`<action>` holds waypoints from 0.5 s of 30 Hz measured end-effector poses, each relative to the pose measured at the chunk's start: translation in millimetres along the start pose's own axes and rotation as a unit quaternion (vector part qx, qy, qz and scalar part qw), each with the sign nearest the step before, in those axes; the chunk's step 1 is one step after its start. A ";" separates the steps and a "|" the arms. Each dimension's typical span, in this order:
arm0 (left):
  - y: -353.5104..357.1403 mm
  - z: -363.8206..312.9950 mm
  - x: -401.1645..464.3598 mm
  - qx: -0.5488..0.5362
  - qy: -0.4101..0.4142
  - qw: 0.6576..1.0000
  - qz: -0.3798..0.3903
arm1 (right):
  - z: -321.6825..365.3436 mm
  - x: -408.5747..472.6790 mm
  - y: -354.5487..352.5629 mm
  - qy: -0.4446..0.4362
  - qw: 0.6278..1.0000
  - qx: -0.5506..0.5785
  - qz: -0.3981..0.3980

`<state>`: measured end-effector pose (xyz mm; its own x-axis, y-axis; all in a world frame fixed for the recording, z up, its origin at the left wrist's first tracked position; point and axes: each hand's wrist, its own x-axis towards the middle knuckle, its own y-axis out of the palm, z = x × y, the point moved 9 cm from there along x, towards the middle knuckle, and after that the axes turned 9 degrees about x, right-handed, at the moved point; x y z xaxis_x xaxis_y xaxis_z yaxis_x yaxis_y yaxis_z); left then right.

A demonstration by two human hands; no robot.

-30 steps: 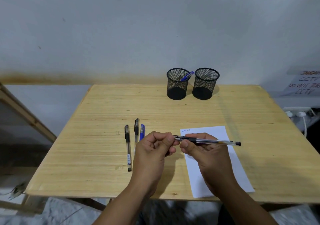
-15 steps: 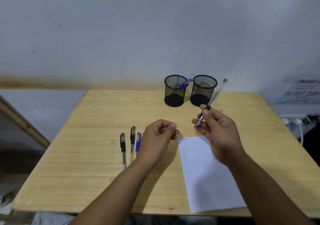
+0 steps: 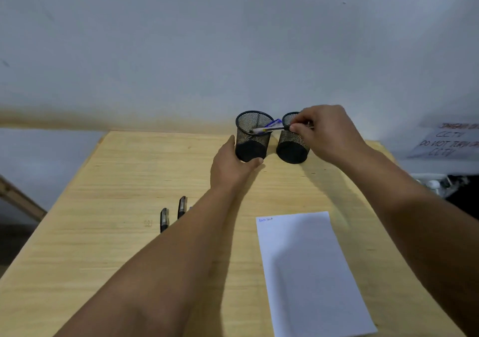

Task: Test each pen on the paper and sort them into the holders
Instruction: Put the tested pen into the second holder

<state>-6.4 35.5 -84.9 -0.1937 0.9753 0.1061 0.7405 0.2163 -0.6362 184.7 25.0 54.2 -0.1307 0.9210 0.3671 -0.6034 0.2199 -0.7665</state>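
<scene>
Two black mesh holders stand side by side at the table's far edge. My left hand (image 3: pixel 234 164) grips the base of the left holder (image 3: pixel 252 135), which has a blue pen (image 3: pixel 275 123) leaning in it. My right hand (image 3: pixel 328 134) pinches a clear pen (image 3: pixel 267 129) that lies across the left holder's rim, its tip inside the mesh. The right holder (image 3: pixel 291 146) is partly hidden behind that hand. Two black-capped pens (image 3: pixel 164 218) (image 3: pixel 182 205) lie left of my forearm. White paper (image 3: pixel 308 269) with a small blue scribble at its top lies near right.
The wooden table (image 3: pixel 116 233) ends at a pale wall behind the holders. A printed paper sign (image 3: pixel 448 139) and a power strip with plugs (image 3: pixel 435 183) sit past the right edge. A wooden frame (image 3: pixel 20 199) slants at the far left.
Both hands have reached forward from the paper to the holders. My left hand, empty before, now grips the left holder. My right hand carried the clear pen to that holder's rim.
</scene>
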 end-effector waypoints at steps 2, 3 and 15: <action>1.0 2.8 2.7 -0.001 -0.003 1.000 -0.015 | 9.1 14.1 11.1 -0.043 0.997 -0.054 0.028; 1.8 4.5 3.1 -0.002 -0.006 1.000 -0.022 | 13.6 19.7 17.2 -0.065 0.994 -0.075 0.041; -3.8 0.8 -3.5 0.002 0.002 0.998 -0.062 | 27.4 39.4 76.9 -0.111 0.972 -0.159 0.130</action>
<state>-9.1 31.2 -83.4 -0.2799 0.9416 0.1874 0.7082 0.3343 -0.6218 111.6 69.4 24.2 -0.4347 0.8739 0.2175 -0.2580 0.1106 -0.9598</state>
